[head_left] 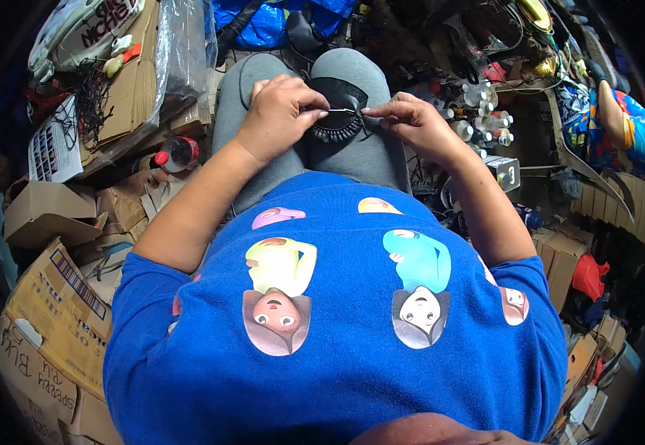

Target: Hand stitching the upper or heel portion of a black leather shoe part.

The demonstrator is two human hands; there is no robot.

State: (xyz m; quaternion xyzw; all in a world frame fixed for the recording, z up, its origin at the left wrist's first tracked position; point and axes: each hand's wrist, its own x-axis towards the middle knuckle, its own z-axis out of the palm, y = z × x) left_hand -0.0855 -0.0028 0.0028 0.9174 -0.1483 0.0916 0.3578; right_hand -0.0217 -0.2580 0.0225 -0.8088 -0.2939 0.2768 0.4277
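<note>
On my grey-clad thighs lies a black curved piece [339,92] with a row of dark loops [338,135] along its lower rim. My left hand [282,111] is closed, pinching a thin, light metal needle-like tool [341,110] between thumb and index finger. The tool spans the black piece and its tip reaches the right edge. There my right hand [415,127] has its index fingertip beside the tip, the thumb just below and the other fingers curled. Dark strands show by these fingertips; what they pinch is too small to make out.
A red-capped bottle [178,154] and an opened cardboard box [44,215] lie to the left. Several clear bottles [485,115] stand at the right, with a curved blade-like strip [593,174] beyond. Another person's arm [612,115] shows at the far right.
</note>
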